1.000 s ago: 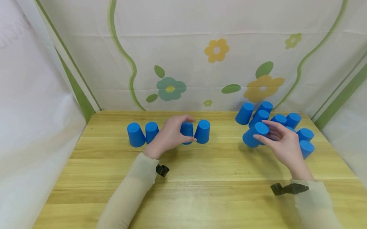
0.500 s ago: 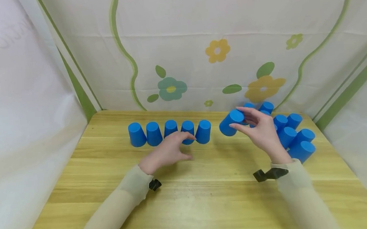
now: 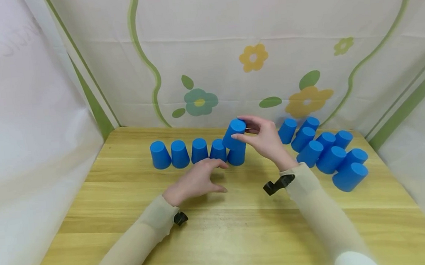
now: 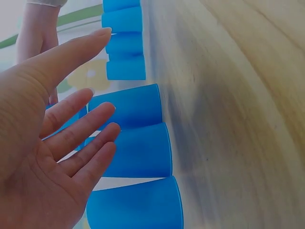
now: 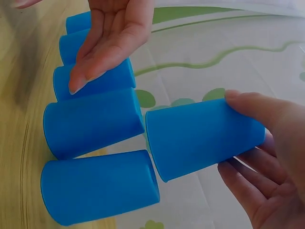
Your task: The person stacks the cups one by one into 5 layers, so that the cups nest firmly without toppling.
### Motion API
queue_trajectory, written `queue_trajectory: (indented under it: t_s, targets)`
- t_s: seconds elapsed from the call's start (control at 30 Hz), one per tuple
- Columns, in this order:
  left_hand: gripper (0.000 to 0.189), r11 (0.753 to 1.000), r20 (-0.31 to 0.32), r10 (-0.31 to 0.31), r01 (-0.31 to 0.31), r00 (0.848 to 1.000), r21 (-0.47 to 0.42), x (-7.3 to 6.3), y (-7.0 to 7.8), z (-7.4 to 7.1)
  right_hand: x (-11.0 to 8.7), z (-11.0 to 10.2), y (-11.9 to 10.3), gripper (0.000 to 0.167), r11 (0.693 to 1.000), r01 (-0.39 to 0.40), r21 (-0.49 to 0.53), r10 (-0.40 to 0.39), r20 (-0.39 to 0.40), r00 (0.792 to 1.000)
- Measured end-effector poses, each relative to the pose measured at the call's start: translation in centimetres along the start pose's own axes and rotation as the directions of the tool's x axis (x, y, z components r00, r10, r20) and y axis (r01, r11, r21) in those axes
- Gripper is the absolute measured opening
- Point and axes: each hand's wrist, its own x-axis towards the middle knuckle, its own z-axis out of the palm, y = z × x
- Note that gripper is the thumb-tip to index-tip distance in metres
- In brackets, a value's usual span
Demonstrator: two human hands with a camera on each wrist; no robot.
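Note:
Several blue cups stand upside down in a row, among them a leftmost cup (image 3: 160,155) and a right end cup (image 3: 237,155). My right hand (image 3: 265,138) grips another blue cup (image 3: 233,134) near its closed end, thumb on one side and fingers on the other. That cup (image 5: 202,140) hangs just above the right end of the row, mouth downward and slightly tilted. In front of the row my left hand (image 3: 197,181) hovers with thumb and fingers spread, nothing between them. The left wrist view shows its fingers (image 4: 78,129) apart, before the cups.
On the right of the wooden table (image 3: 236,239) several more blue cups stand upside down in a cluster, with one front cup (image 3: 350,177) nearest me. A printed fabric backdrop (image 3: 206,58) rises behind the table, and white fabric (image 3: 29,142) closes the left side.
My right hand has carried a cup from the right cluster leftward, up over the row's right end. My left hand has let go of a cup in the row and drawn back toward me.

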Motion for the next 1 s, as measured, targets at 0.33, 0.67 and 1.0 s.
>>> queue_trajectory:
  t_s: [0.33,0.67,1.0]
  targets:
    - [0.066,0.999,0.015,0.018,-0.017,1.000,-0.028,1.0,0.5,0.9,0.3,0.1,0.4,0.064,1.000,-0.021,-0.012,0.021,0.035,0.999]
    - [0.066,0.975,0.014,0.115,-0.110,0.993,-0.191,4.7,2.5,3.6,-4.5,-4.1,2.6,0.068,0.985,-0.078,-0.151,0.071,-0.054,0.996]
    - [0.073,0.952,0.006,0.104,-0.098,0.995,-0.289,8.7,5.2,8.3,-10.9,-10.0,5.5,0.065,0.921,-0.228,-0.315,0.175,-0.188,0.966]
